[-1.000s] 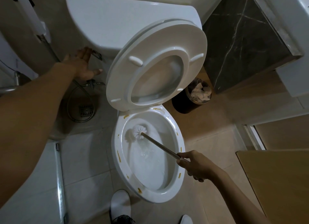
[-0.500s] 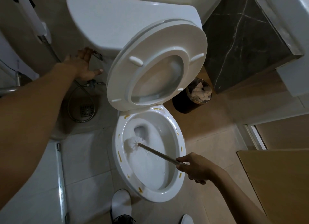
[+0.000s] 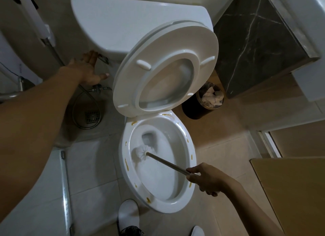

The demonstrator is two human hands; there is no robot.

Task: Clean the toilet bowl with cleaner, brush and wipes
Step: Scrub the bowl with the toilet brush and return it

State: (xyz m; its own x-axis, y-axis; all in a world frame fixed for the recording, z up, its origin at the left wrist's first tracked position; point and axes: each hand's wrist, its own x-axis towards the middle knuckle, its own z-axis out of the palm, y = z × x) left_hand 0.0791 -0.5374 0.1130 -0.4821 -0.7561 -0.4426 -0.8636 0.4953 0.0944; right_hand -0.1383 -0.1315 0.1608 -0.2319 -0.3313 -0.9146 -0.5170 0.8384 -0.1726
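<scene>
Right hand (image 3: 206, 178) grips brush (image 3: 143, 152) handle, head against toilet bowl (image 3: 190, 167) inner left wall; left hand (image 3: 88, 69), fingers spread, touches flush lever (image 3: 102, 58) beside bowl's tank; risk: flush splashing off bristles.

Tiled floor (image 3: 91, 179) bears toilet (image 3: 175, 206), bin (image 3: 195, 110), seemingly hose (image 3: 79, 116).

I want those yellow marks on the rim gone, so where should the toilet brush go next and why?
Probably draw the brush head up the left inner wall onto the rim. The right hand grips the handle with the head low inside the toilet bowl, while yellow-brown streaks sit unscrubbed just above it on the rim. The left hand reaches toward the tank.
</scene>
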